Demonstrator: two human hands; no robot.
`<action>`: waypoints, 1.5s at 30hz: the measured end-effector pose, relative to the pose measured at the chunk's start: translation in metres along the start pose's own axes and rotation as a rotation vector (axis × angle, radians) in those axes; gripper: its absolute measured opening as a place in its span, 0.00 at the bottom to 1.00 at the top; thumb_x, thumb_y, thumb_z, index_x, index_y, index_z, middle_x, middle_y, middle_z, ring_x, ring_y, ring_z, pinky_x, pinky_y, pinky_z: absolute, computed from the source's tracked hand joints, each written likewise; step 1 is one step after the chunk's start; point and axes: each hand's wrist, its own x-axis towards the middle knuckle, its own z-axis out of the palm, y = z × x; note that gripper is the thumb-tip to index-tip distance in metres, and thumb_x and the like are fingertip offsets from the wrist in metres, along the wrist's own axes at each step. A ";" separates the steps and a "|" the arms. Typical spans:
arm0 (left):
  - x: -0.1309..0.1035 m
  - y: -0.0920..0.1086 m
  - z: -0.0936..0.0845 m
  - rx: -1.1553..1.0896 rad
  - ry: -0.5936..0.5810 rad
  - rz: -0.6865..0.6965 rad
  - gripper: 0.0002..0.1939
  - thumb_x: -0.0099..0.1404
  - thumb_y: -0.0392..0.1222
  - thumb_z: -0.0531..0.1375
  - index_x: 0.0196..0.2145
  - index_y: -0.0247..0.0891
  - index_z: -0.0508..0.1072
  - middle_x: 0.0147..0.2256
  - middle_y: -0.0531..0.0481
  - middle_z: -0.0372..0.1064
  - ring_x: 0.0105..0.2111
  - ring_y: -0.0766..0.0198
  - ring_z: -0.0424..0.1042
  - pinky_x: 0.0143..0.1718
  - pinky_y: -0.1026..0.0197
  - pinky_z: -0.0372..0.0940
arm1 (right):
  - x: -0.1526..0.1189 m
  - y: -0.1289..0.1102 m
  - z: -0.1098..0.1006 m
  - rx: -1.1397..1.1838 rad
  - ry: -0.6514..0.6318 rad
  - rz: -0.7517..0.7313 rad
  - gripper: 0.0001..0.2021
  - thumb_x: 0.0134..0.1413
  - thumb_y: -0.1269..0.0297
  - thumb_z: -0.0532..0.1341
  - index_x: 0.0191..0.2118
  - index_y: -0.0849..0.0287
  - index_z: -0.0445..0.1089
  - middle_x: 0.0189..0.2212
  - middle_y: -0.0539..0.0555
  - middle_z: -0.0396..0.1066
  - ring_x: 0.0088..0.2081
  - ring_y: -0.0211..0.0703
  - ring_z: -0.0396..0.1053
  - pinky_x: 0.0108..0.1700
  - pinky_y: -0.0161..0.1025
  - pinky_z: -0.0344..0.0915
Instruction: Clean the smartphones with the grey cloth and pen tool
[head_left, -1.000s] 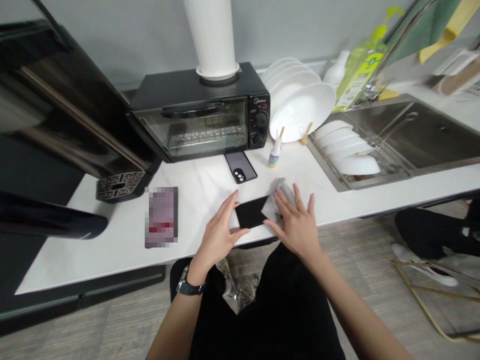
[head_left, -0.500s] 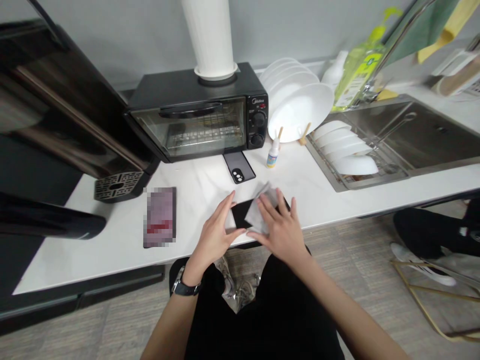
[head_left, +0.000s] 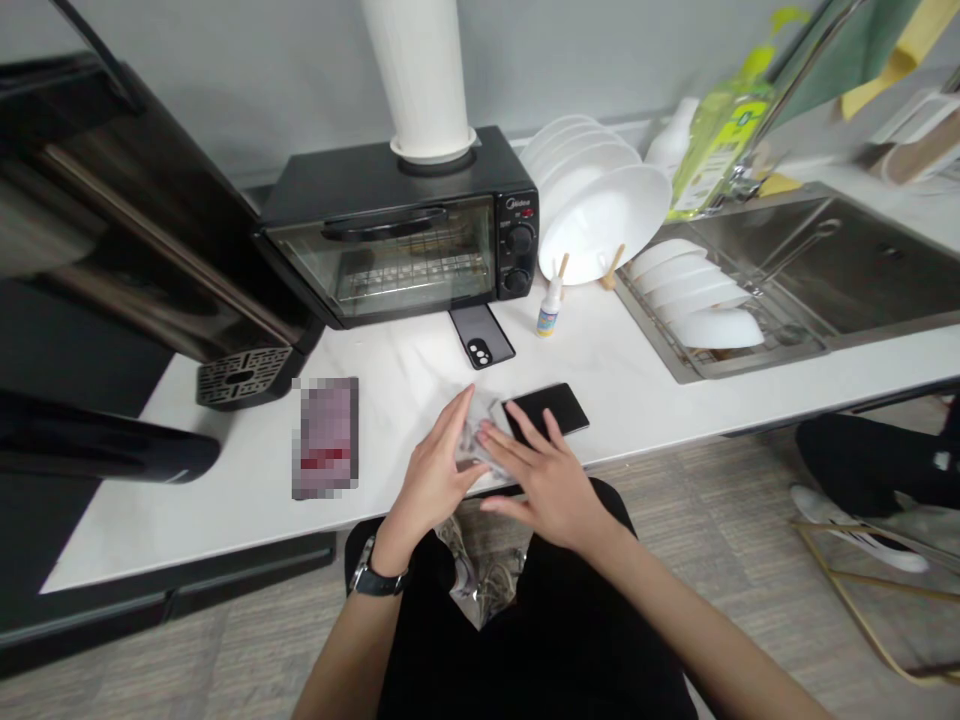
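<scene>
A dark phone [head_left: 551,410] lies flat on the white counter near its front edge. My right hand [head_left: 536,470] rests with spread fingers on a crumpled grey cloth [head_left: 476,440] over the phone's left end. At that end, beside the cloth, is my left hand [head_left: 435,470], its thumb and fingers apart; any touch on the phone is hidden. Behind them lies a phone case [head_left: 482,336] with camera holes, near a small spray bottle [head_left: 548,308] standing upright.
A black toaster oven [head_left: 397,230] carries a white container. White plates [head_left: 600,220] stand in a rack left of the sink [head_left: 862,270], which holds bowls [head_left: 694,290]. A pixelated flat item [head_left: 326,438] lies left. A seated person's leg [head_left: 870,470] shows at right.
My right hand and the cloth have slid left across the phone, uncovering its right part. My left hand has stayed nearly in place.
</scene>
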 end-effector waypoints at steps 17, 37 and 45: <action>0.002 0.003 0.001 0.008 0.007 0.003 0.52 0.67 0.42 0.69 0.77 0.56 0.42 0.75 0.44 0.52 0.68 0.51 0.67 0.71 0.46 0.61 | -0.016 0.017 -0.004 -0.114 0.160 0.313 0.39 0.70 0.40 0.56 0.76 0.57 0.54 0.72 0.58 0.61 0.78 0.70 0.37 0.72 0.81 0.39; 0.001 0.001 0.001 0.001 -0.002 -0.021 0.53 0.68 0.41 0.69 0.77 0.56 0.41 0.76 0.44 0.49 0.70 0.51 0.64 0.71 0.48 0.60 | -0.003 -0.001 0.003 -0.026 0.054 0.084 0.38 0.70 0.38 0.55 0.76 0.54 0.56 0.73 0.55 0.59 0.78 0.64 0.42 0.74 0.72 0.45; -0.006 0.004 -0.003 0.097 -0.055 0.038 0.48 0.71 0.44 0.66 0.77 0.58 0.41 0.78 0.48 0.43 0.76 0.51 0.49 0.76 0.46 0.50 | -0.013 0.106 -0.030 -0.262 0.302 0.463 0.32 0.74 0.47 0.54 0.72 0.64 0.61 0.71 0.65 0.62 0.77 0.76 0.41 0.70 0.79 0.47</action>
